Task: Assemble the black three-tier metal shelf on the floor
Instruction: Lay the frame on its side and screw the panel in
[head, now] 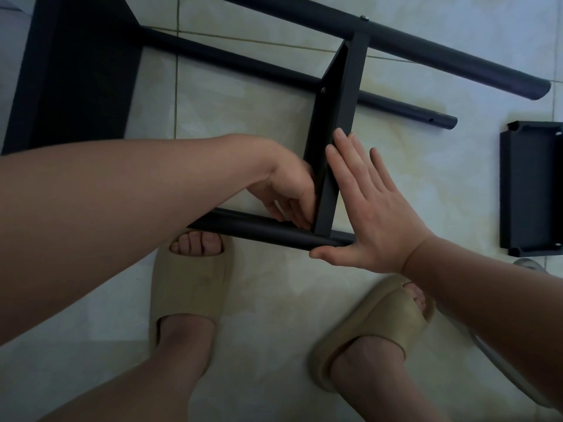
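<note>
Black metal shelf, part built, lying on its side on the tiled floor; three round poles run left to right, slanting down to the right: far pole, middle pole, near pole; a shallow tray stands on edge across them, its top end at the far pole under a screw head, its bottom end meeting the near pole; a second tray stands at upper left; a loose tray lies hollow side up, well apart at right.
</note>
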Demonstrator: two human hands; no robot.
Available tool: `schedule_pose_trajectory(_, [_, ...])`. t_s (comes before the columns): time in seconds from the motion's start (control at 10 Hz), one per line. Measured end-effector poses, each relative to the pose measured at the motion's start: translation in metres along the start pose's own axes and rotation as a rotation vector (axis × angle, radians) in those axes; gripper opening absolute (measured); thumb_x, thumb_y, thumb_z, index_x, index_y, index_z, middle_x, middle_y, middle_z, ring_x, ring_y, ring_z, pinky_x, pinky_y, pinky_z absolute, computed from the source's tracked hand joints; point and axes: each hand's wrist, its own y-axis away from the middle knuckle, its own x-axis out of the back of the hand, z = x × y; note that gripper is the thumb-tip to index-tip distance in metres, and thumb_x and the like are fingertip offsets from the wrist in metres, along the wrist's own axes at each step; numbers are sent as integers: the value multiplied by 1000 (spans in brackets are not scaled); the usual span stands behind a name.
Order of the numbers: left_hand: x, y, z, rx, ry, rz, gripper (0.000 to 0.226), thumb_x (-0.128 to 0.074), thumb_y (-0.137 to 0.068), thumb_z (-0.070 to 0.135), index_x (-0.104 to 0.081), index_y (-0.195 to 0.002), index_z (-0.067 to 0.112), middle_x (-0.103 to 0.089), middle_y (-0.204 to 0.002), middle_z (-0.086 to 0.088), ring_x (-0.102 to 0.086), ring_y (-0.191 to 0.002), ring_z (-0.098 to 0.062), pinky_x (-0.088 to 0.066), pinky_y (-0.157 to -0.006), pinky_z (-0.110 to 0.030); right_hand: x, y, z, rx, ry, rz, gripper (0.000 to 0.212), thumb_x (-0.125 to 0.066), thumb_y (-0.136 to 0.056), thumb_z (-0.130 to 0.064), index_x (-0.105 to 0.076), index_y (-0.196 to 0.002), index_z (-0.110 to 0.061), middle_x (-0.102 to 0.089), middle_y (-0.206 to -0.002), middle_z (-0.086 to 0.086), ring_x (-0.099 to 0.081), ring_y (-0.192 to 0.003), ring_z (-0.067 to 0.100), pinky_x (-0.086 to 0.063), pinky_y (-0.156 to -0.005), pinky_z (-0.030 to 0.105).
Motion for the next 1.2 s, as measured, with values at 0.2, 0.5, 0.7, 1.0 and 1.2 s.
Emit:
schedule_pose_trajectory(0.2, [-1,0,-5,-50,71,1,36,-63,-90,-1,-63,-126,1,-70,-122,-16,-68,-110,-22,-47,-108,-42,0,0,0,2,-3,3,125,-49,-79,-85,-9,-160,2,1,-169,18,3,-157,33,-10,-125,58])
schedule_pose_trajectory(0.5, [2,-1,-9,-76,61,-49,22,-66,-92,7,-70,-112,12,-76,-109,-5,-71,-106,-15,-51,-99,-36,0,0,1,1,4,-2,124,-49,-79,-84,-9,-160,2,0,-169,19,3,-157,33,-10,-125,59])
schedule_pose_trajectory(0.7, [4,-1,-10,-54,40,-105,20,-66,-93,15,-70,-112,18,-77,-109,3,-71,-103,-8,-48,-101,-37,1,0,0,-3,13,-6,125,-48,-78,-85,-8,-160,0,1,-169,17,4,-157,31,-8,-125,59])
schedule_pose_trajectory(1.0, [5,1,-5,-28,-13,-111,20,-67,-93,16,-71,-112,19,-76,-109,5,-71,-103,-7,-45,-106,-42,3,-2,-1,-17,24,-33,126,-44,-78,-88,-5,-161,-2,2,-170,15,6,-157,30,-7,-125,60])
schedule_pose_trajectory(1.2, [3,-1,-9,7,9,-92,21,-66,-92,18,-72,-112,19,-76,-109,3,-69,-110,-14,-44,-107,-40,1,-1,0,-15,29,-21,126,-44,-78,-88,-6,-161,-2,1,-170,16,5,-157,31,-8,-124,60])
